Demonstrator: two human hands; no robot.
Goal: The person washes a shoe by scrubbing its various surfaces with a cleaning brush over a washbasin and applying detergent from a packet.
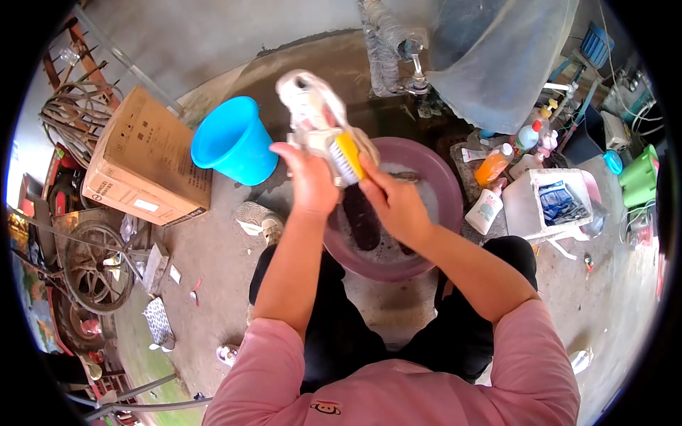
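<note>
Shoe (305, 106) hangs above the basin's (451, 192) far left rim; my left hand (313, 186) grips it, thumb raised, fingers hidden behind. My right hand (398, 213) pinches the brush (347, 157) by its yellow back, bristles towards the shoe; blur keeps me from confirming contact. If the shoe is wet, my left grip could slip under a hard push and drop it into the basin's suds, splashing. A skidding brush could rap my left thumb. A wide right elbow might knock the white bottle (485, 211) just right of the basin.
</note>
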